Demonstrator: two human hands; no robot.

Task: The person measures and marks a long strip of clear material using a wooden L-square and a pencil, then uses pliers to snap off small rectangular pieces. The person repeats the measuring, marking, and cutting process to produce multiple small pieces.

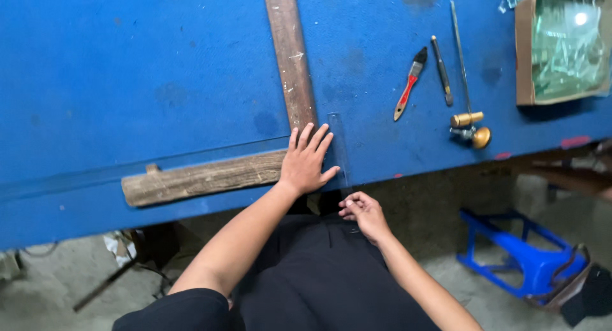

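My left hand [307, 160] lies flat, fingers spread, on the corner of a wooden T-square [204, 177] where its short head meets the long blade [290, 54]. A clear glass sheet [159, 156] lies on the blue table [127, 70] under the square, its edges faint. A narrow clear glass strip [338, 149] runs just right of my left hand and overhangs the table's near edge. My right hand [361, 211] is below that edge, fingers curled at the strip's lower end; whether it grips the strip is unclear.
A red-handled paintbrush [408, 86], a dark pen-like tool [442, 71] and a long-shafted glass cutter with brass head [468, 124] lie at the right. A cardboard box of glass pieces [561, 47] sits at the far right. A blue plastic stool [523, 254] lies on the floor.
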